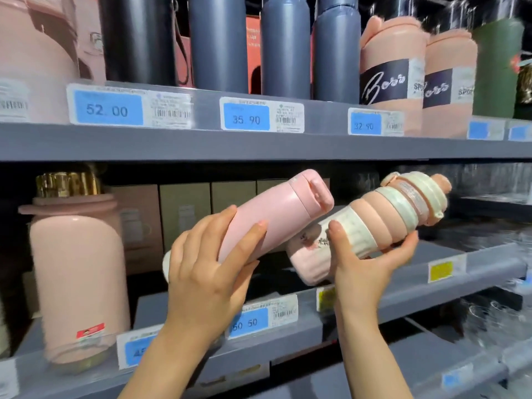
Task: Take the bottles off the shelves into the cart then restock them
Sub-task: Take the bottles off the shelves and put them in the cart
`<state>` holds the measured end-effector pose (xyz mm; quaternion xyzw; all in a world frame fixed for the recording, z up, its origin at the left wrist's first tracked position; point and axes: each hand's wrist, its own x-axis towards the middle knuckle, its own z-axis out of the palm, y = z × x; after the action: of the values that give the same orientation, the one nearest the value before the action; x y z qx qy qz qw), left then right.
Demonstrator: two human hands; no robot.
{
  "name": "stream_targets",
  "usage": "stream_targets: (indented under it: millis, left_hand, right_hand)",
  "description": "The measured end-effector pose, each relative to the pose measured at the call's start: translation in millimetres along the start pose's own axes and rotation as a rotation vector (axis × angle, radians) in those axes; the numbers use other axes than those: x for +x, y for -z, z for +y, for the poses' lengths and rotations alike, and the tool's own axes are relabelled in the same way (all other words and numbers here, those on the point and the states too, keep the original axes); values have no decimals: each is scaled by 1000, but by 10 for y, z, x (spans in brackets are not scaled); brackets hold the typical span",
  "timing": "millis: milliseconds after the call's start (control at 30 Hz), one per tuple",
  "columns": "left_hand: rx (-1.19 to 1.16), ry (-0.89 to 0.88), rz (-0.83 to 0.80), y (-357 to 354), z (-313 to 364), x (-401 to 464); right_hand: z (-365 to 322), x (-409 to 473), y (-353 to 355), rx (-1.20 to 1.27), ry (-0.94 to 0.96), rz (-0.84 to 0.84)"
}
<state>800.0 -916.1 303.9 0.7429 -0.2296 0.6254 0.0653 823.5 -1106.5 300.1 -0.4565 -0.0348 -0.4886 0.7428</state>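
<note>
My left hand (211, 262) grips a slim pink flask (276, 214) by its lower half, tilted with the cap up and to the right, in front of the middle shelf. My right hand (365, 263) holds a ribbed peach-and-cream collapsible bottle (383, 214), tilted the same way, thumb on its front and fingers under it. The two bottles lie side by side and nearly touch. Both are held above the grey middle shelf (403, 286). No cart is in view.
A large pink jug (77, 283) stands at the left of the middle shelf, boxes (184, 208) behind. The upper shelf (259, 145) carries dark grey flasks (285, 47), peach bottles (388, 67) and a green one (498, 67). Glassware (489, 315) sits lower right.
</note>
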Motion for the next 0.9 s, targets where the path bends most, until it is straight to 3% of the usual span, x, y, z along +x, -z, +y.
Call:
stream_targets:
  millis: [133,567,733,900]
  left_hand:
    - [37,80,-51,-4,12,-27]
    - [116,333,-167,17,62,4]
    - [135,389,-171,45,82,6]
    - [104,440,-197,107,98,-59]
  right_hand:
    - [101,18,-24,-107,-10,-49]
    - [167,-122,-148,-694,280,-313]
    - [179,-208,-220,-820,472,-420]
    - [148,-243,-267,-873,511,-483]
